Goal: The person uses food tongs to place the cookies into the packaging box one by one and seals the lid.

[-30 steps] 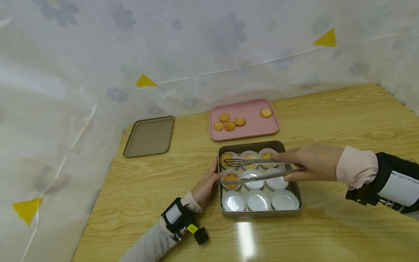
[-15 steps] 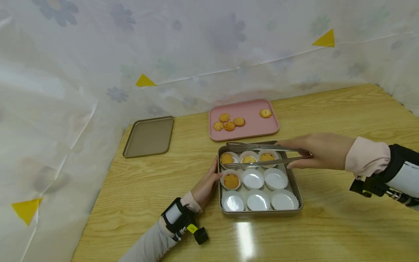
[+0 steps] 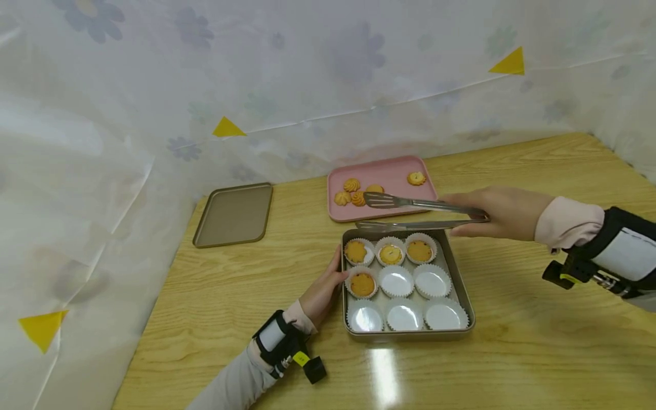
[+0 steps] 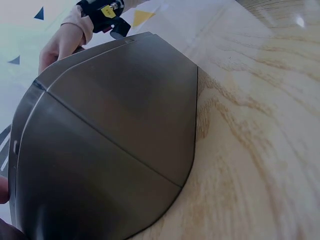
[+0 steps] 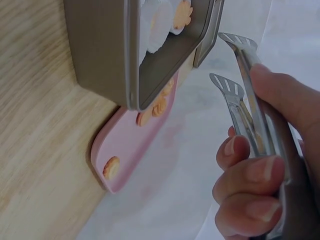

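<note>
The right hand (image 3: 504,213) grips parted tongs (image 3: 427,204) near the tin's (image 3: 410,336) far edge — the left hand (image 3: 320,292), fingers extended, rests against its left side.

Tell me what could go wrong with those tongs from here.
The tongs in the right hand could nudge the wrong piece: four cookies lie bunched on the pink tray. They also appear close to the far rim of the baking tin, so might bump it. A cookie might slip from their slotted ends.
</note>
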A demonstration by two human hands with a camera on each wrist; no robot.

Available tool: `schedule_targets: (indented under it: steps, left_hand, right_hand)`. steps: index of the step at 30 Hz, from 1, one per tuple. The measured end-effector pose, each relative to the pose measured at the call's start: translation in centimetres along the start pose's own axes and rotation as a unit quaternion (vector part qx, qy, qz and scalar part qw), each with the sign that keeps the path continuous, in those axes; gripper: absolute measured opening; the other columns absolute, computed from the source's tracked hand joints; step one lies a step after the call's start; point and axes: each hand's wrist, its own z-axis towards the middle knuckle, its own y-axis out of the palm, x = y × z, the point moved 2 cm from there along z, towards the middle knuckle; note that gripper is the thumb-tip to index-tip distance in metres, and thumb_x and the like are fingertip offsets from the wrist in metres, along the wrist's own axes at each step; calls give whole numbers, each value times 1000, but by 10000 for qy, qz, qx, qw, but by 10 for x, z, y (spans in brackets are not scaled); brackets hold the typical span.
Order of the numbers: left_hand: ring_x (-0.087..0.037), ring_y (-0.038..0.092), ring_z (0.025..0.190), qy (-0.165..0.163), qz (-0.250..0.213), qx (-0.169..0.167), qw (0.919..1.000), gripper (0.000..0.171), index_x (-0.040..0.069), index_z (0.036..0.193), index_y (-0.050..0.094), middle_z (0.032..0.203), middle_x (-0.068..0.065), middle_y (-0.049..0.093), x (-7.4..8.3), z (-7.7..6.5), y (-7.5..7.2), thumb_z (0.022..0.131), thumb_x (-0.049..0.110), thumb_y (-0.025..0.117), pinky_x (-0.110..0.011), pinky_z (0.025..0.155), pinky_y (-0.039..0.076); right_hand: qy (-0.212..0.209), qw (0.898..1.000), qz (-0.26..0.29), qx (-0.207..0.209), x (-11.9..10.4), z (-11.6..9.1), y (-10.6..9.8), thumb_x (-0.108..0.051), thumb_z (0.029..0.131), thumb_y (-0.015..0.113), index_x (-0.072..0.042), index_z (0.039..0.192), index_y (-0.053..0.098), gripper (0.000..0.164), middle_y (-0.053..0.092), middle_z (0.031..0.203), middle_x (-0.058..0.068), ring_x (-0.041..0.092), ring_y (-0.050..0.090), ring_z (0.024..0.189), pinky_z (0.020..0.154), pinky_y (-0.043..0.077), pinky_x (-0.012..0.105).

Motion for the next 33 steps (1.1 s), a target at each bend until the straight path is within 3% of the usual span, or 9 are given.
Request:
schedule_targets:
  steps: [6, 10, 14, 16, 21, 24, 33]
  left_hand:
    - [-26, -15, 147, 139, 657, -166, 9976, 71, 10, 156, -8, 162, -9, -14, 2, -6, -5, 99, 13, 35, -48, 119, -6]
    - [-26, -16, 147, 138, 657, -196, 9976, 71, 10, 156, -8, 162, -9, -14, 2, -7, -5, 99, 14, 35, -48, 119, -6]
    - [-26, -15, 147, 126, 625, -155, 9978, 71, 9, 156, -7, 162, -9, -13, 2, -6, -5, 99, 14, 35, -48, 119, -5]
    - [-25, -14, 148, 113, 636, -130, 9978, 71, 10, 156, -7, 163, -8, -12, 2, -6, -4, 99, 14, 35, -48, 119, -5]
    - [-25, -15, 147, 143, 649, -138, 9977, 71, 10, 156, -7, 162, -8, -13, 2, -6, -4, 99, 13, 35, -47, 119, -5]
    - [-26, -15, 147, 159, 635, -137, 9978, 71, 9, 156, -7, 162, -9, -13, 2, -6, -4, 99, 12, 35, -48, 119, -6]
    - [-27, -18, 146, 371, 678, -308, 9965, 75, 12, 155, -9, 162, -9, -16, 1, -9, -5, 98, 22, 39, -48, 118, -8]
  right_hand:
    - [382, 9992, 83, -41, 11, 7, -2, -30, 90, 68, 1, 141, 48, 63, 41, 58, -8, 4, 38, 51, 53, 35, 24]
    - [661, 9977, 161, -57, 19, 14, -1, -31, 90, 68, 1, 142, 46, 65, 49, 63, -4, 8, 45, 56, 59, 39, 29]
    - [726, 9973, 141, 30, 28, 22, 1, -31, 89, 69, 3, 140, 47, 65, 66, 84, 3, 14, 53, 67, 66, 45, 36]
    - [725, 9973, 125, 86, 32, 25, 2, -31, 89, 69, 5, 139, 48, 65, 70, 98, 14, 19, 61, 76, 72, 50, 43]
    - [751, 9971, 86, 44, 42, 33, 7, -31, 89, 69, 7, 137, 49, 64, 61, 123, 29, 39, 64, 101, 86, 49, 54]
    - [756, 9971, -18, -22, 48, 39, 11, -31, 89, 69, 7, 137, 50, 64, 58, 127, 31, 42, 62, 105, 86, 49, 56]
    - [753, 9970, -144, -118, 61, 54, 21, -27, 88, 71, 10, 132, 53, 60, 62, 119, 29, 35, 63, 94, 79, 49, 50]
